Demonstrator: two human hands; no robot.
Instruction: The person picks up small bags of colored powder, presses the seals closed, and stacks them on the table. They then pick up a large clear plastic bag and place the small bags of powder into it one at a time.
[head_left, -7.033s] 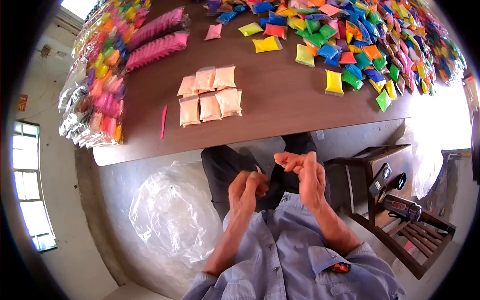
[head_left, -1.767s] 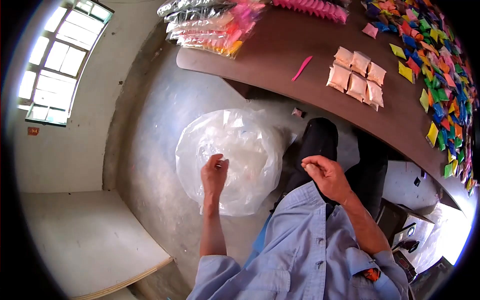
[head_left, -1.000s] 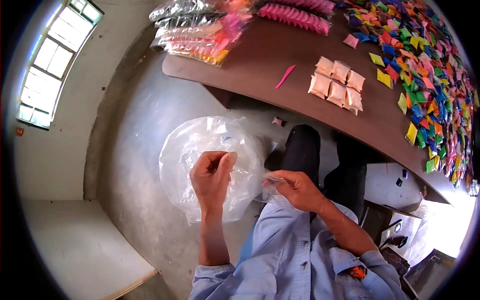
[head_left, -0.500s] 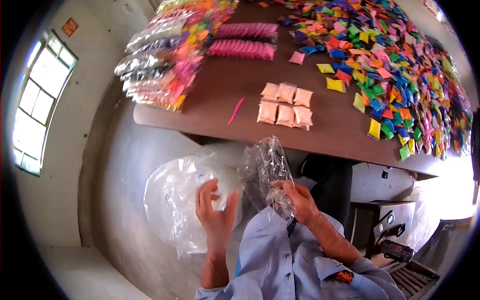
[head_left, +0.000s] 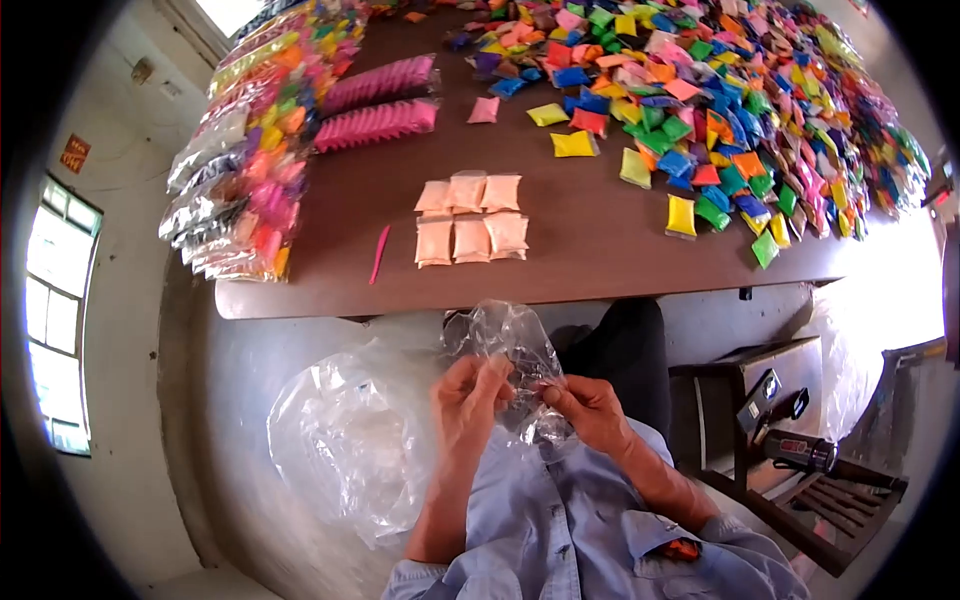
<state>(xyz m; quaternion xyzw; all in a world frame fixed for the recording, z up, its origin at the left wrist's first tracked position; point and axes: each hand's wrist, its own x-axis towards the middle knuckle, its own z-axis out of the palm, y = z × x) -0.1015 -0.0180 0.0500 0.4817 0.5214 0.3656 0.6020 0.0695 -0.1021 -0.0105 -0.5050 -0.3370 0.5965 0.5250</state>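
Observation:
A clear plastic bag (head_left: 515, 335) is held up between both hands, in front of the table edge. My left hand (head_left: 470, 395) pinches its left side, fingers closed. My right hand (head_left: 590, 408) grips the bag's right side between thumb and fingers. Beyond the bag, on the brown table, peach packets (head_left: 472, 240) lie in two rows. A thin pink strip-like tool (head_left: 380, 255) lies to the left of them.
Colourful packets (head_left: 690, 120) are heaped at the right of the table (head_left: 330, 210). Filled clear bags (head_left: 240, 150) line its left side, beside pink packet rows (head_left: 375, 125). Below left lies a large clear plastic bag (head_left: 350, 440). A wooden chair (head_left: 830, 505) holds a dark flask (head_left: 800, 450).
My left hand has moved from open beside the bag to closed on it. The bag is now spread between both hands. The camera view has shifted, moving the table items leftward.

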